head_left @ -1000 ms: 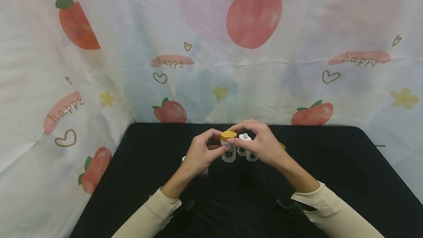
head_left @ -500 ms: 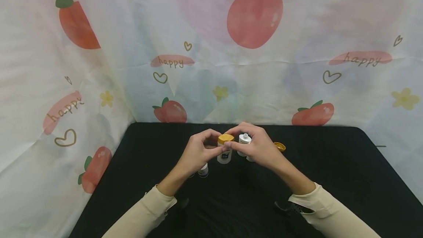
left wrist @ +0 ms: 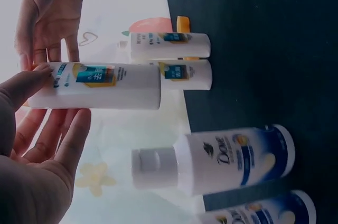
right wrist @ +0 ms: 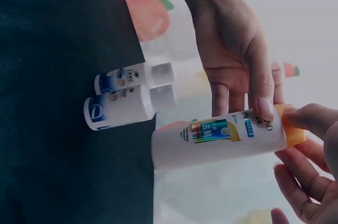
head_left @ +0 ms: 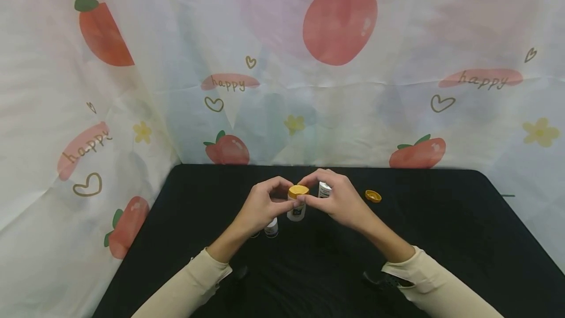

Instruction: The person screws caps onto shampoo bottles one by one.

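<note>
Head view: over the last second, the bottle (head_left: 296,213) has come a little lower and leftward, carried by both hands, away from the white bottle (head_left: 324,190) behind it. The right forearm has shifted too, so a loose yellow lid (head_left: 372,196) on the desk (head_left: 441,234) now shows whole. The yellow cap (head_left: 298,190) is on the bottle and both hands are at its upper end, so the work at the cap seems unfinished. The bottle is in front of the person, between the left grip (head_left: 260,205) and the right grip (head_left: 337,198). Its long axis runs close to upright, cap up, base down.

Left wrist view: this picture lies on its side, so the bottle's base points right and its top left. The left grip clasps the upper body, thumb on one side and fingers on the other. The axis runs nearly parallel to the two standing bottles (left wrist: 169,45) beyond; the base seems raised off the desk. Two blue-and-white bottles (left wrist: 240,159) stand near.

Right wrist view: the right grip pinches the cap between thumb and fingers, while the left thumb presses the shoulder. Here the cap end points right and the base left, with the label turned toward the camera.
</note>
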Demonstrator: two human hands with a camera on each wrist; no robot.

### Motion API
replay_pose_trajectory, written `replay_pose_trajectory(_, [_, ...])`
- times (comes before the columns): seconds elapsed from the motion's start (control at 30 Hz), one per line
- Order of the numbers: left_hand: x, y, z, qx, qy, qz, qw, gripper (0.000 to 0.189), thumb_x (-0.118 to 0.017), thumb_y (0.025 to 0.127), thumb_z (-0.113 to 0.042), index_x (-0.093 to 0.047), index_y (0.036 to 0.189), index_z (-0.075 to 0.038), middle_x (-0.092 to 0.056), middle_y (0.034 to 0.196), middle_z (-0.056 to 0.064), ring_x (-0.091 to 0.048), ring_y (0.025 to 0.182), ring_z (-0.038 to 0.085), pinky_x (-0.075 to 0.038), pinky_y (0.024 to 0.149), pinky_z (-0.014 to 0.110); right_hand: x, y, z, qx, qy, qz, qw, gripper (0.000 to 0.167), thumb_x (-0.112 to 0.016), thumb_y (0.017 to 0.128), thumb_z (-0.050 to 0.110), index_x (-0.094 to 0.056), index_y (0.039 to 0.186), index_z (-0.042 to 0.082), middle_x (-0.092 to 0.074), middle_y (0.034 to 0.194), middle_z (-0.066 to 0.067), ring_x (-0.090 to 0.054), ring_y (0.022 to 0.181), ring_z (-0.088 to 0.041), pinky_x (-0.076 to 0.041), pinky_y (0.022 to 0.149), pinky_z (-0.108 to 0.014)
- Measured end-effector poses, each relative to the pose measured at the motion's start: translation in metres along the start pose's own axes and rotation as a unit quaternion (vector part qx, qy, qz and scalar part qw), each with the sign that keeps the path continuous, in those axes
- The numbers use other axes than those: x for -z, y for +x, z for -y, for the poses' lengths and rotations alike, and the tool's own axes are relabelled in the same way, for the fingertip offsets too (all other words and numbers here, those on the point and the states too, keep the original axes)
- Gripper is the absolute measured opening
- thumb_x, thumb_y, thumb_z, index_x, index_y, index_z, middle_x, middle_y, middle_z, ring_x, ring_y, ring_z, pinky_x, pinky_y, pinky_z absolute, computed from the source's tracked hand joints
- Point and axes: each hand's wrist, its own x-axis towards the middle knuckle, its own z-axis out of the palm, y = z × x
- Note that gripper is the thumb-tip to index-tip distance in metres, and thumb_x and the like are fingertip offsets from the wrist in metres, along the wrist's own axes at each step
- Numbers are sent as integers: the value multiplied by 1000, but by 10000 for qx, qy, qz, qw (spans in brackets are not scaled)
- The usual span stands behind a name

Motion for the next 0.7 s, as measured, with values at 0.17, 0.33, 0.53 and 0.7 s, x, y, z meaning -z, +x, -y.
replay_pose_trajectory(0.17, [1,-1,6,192,361,258,9988,25,-82,88,-16,-69,108,-13,-70,106,-2,-70,98,11,-59,83,25,-8,-3,-7,-22,28,75,10000,21,-81,89,26,-73,108,24,-67,103,11,-63,99,-14,-50,91,-44])
replay_pose_trajectory(0.33, [4,-3,12,288,811,499,9950,25,-80,89,-15,-68,110,-11,-69,105,-1,-71,98,11,-59,86,26,-16,-5,-12,-71,65,146,9998,21,-81,89,25,-73,108,23,-67,102,12,-63,99,-19,-49,90,-44])
replay_pose_trajectory(0.53, [7,-4,19,219,1005,581,9930,24,-81,89,-16,-68,108,-13,-69,105,-3,-70,100,10,-58,91,28,-23,-4,-16,-180,51,222,9996,21,-81,89,26,-73,109,23,-68,102,12,-64,98,-16,-51,85,-39])
replay_pose_trajectory(0.7, [8,-4,25,157,1060,627,9923,24,-81,88,-17,-69,108,-14,-70,105,-3,-71,97,8,-58,86,25,-27,-4,-19,-225,78,366,9990,22,-81,89,26,-73,110,23,-68,103,12,-66,101,-19,-52,87,-40])
